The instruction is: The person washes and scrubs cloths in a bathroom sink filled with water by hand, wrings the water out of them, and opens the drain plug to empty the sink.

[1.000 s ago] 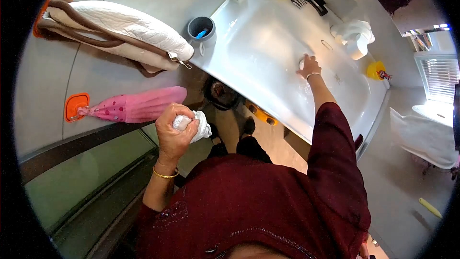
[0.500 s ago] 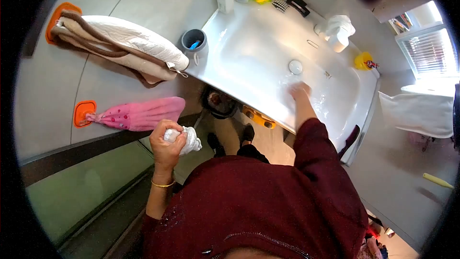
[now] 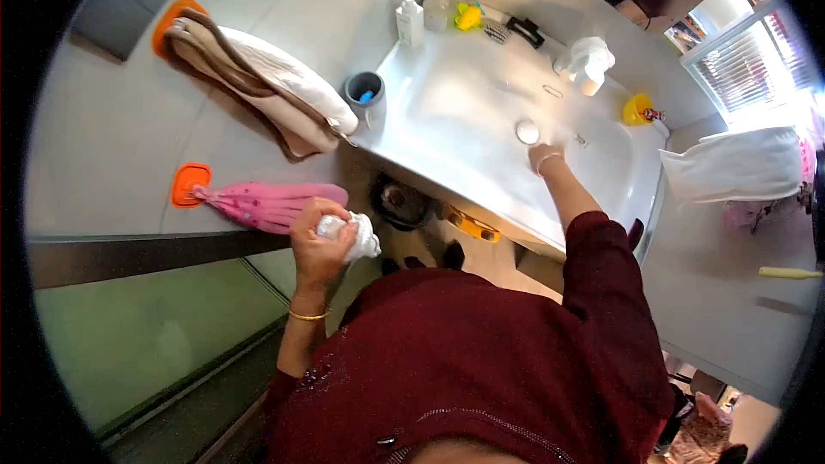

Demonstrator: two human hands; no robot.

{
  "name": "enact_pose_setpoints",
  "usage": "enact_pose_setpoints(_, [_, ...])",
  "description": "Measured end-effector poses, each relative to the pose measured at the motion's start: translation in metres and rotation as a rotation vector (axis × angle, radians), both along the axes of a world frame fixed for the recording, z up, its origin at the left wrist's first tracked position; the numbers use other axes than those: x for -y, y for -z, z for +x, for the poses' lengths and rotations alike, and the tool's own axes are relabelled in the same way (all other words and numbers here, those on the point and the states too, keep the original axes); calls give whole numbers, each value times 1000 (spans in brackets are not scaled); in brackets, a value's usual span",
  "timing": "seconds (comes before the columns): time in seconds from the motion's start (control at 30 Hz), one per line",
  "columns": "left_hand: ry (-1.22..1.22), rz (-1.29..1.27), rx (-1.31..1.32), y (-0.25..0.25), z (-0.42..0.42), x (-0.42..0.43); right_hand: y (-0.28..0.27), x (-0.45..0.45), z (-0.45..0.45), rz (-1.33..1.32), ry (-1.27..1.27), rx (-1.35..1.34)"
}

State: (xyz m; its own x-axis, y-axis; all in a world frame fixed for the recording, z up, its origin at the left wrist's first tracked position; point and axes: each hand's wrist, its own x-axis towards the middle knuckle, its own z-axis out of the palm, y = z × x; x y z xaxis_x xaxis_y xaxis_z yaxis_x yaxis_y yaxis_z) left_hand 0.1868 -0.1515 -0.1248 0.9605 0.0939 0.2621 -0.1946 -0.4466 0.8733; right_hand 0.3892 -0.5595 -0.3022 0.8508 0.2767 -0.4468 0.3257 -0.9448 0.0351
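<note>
My left hand (image 3: 316, 251) is closed around a crumpled white cloth (image 3: 364, 237), held out beside the pink towel on the wall. Down in the white sink (image 3: 438, 133), my right hand (image 3: 545, 158) is low over the basin floor, just below the round drain plug (image 3: 528, 131). Its fingers are small and blurred, so I cannot make out their pose or whether they hold anything.
Along the sink's back edge stand pump bottles (image 3: 410, 19), a yellow toy (image 3: 468, 16) and a black hair clip (image 3: 525, 32). A grey cup (image 3: 365, 96) is at the left corner, a yellow cup (image 3: 637, 109) at the right. Below the sink is a dark bin (image 3: 402, 201).
My right hand has shifted slightly down and right in the basin, nearer the right of the plug. My left hand keeps the white cloth. The whole view has tilted a little.
</note>
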Motion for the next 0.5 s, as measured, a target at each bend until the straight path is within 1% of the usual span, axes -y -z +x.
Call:
enact_pose_setpoints(0.03, [10, -27, -10, -4, -3, -1, -23, -10, -31, -221, -65, 183])
enact_pose_setpoints(0.1, [26, -51, -6, -2, -7, -6, -18, -23, 14, 96, 294, -86])
enact_pose_setpoints(0.13, [26, -34, -5, -2, -9, -11, -36, -22, 23, 259, -30, -100])
enact_pose_setpoints(0.2, [6, -44, 2, -11, -14, -9, -67, -48, 37, -57, -85, 93])
enact_pose_setpoints(0.23, [8, 0, 9, -18, -17, -10, -84, -56, 39, -218, -90, 186])
enact_pose_setpoints(0.27, [21, 17, 12, -20, -20, -13, -111, -68, 40, -378, -84, 279])
enact_pose_setpoints(0.3, [23, 11, 1, -25, -24, -14, -138, -85, 46, -57, -208, 599])
enact_pose_setpoints(0.33, [23, 0, -11, -27, -27, -13, -172, -116, 56, 215, -169, 512])
enact_pose_setpoints(0.37, [31, -1, 8, -28, -30, -14, -210, -144, 59, 443, -169, 479])
enact_pose_setpoints(0.43, [42, 27, 31, -25, -36, -20, -270, -200, 57, 540, -307, 893])
enact_pose_setpoints(0.5, [50, 49, 43, -18, -40, -27, -333, -249, 25, 514, -205, 862])
